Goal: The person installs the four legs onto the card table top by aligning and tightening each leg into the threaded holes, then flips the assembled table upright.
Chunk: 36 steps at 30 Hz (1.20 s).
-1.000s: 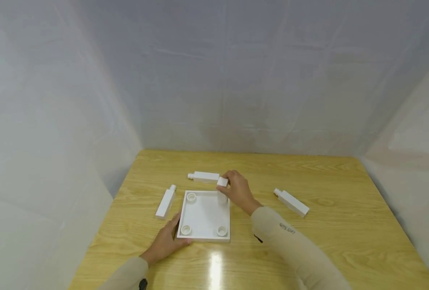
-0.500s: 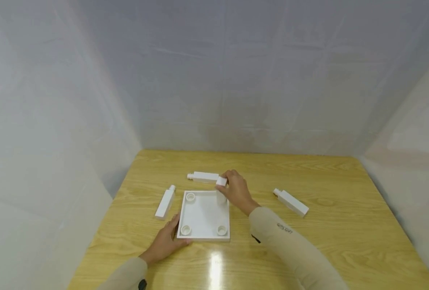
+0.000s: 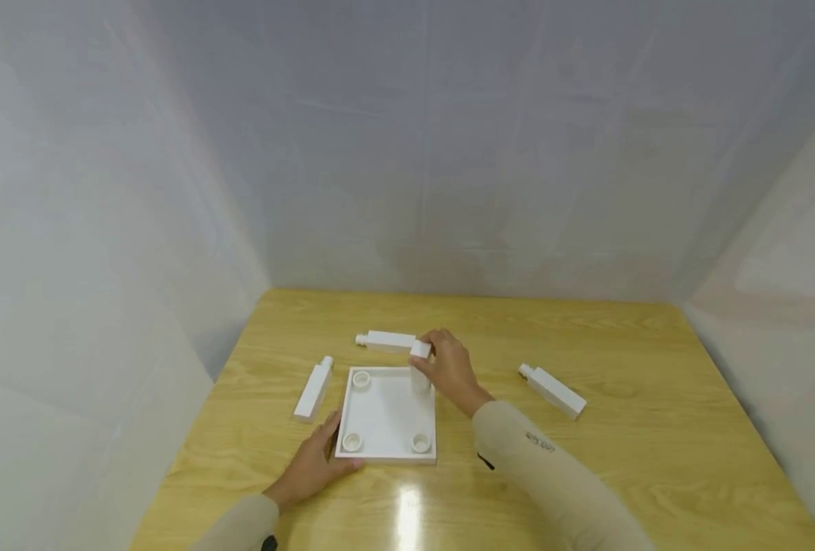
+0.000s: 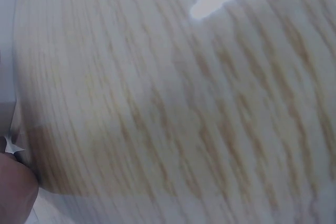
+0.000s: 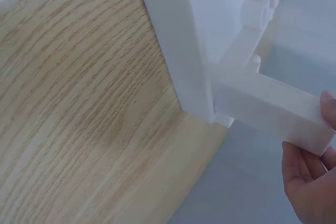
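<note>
A small white tabletop lies underside up on the wooden table, with a raised rim and round sockets at its corners. My left hand holds its near left corner, thumb along the front edge and fingers at the left side. At the far right corner a square white table leg stands upright. My right hand pinches the leg's top end between thumb and fingers. The right wrist view shows the leg with its lower end at the corner, hiding the socket there. Only a fingertip shows in the left wrist view.
Three more white legs with threaded ends lie on the wooden table: one leg to the left, one leg behind the tabletop, one leg to the right. Pale sheeting surrounds the table's back and sides.
The whole head view has shifted slightly. Both hands keep nearly the same places, and the leg stays upright at the far right corner.
</note>
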Each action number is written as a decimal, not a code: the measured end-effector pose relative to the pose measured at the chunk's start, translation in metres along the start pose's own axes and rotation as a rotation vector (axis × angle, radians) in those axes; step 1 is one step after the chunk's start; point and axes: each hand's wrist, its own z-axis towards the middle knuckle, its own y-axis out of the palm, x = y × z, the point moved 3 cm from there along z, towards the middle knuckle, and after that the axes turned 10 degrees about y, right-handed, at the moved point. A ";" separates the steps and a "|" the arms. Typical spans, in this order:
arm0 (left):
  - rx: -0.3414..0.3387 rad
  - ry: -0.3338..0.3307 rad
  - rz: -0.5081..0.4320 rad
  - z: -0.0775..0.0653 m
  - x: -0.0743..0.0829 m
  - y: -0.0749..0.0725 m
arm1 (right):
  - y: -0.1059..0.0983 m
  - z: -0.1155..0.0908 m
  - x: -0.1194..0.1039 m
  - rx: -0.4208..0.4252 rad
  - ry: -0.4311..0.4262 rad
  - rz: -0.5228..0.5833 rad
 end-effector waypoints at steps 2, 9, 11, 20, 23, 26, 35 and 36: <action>0.004 0.000 -0.004 0.000 0.000 0.000 | -0.001 0.000 0.003 -0.018 -0.012 0.015; 0.007 -0.002 -0.004 0.003 0.001 0.001 | -0.014 -0.005 0.028 -0.096 0.081 -0.016; 0.008 -0.003 0.000 0.003 0.001 0.001 | -0.021 -0.007 0.035 -0.101 0.118 -0.013; 0.008 0.017 0.015 0.004 -0.001 0.000 | -0.053 -0.019 0.078 -0.099 0.251 -0.021; 0.007 0.011 0.013 0.004 -0.003 0.000 | -0.063 -0.025 0.094 -0.104 0.289 -0.034; -0.004 -0.011 0.003 0.005 -0.004 0.000 | -0.075 -0.032 0.108 -0.107 0.295 -0.052; -0.010 -0.035 -0.014 0.004 -0.005 -0.002 | -0.102 -0.049 0.146 -0.035 0.316 -0.142; -0.011 -0.037 -0.014 0.004 -0.005 -0.003 | -0.104 -0.051 0.151 -0.026 0.320 -0.149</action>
